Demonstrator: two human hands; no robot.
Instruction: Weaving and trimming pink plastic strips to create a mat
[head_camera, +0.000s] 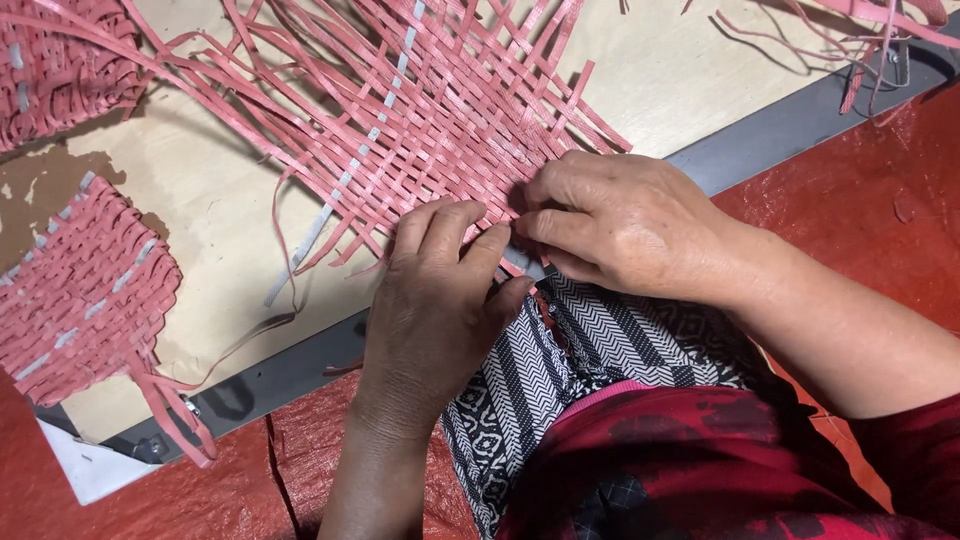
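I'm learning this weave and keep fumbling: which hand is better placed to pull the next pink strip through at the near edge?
Probably the right hand: its fingertips already pinch at the near edge of the pink woven mat, while the left hand lies flatter, pressing strips down beside it.

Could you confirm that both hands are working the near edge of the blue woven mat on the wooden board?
Not quite: the mat is pink-red, not blue, with one pale strip woven in. The head view shows it. The left hand and right hand do pinch its near edge on the wooden board.
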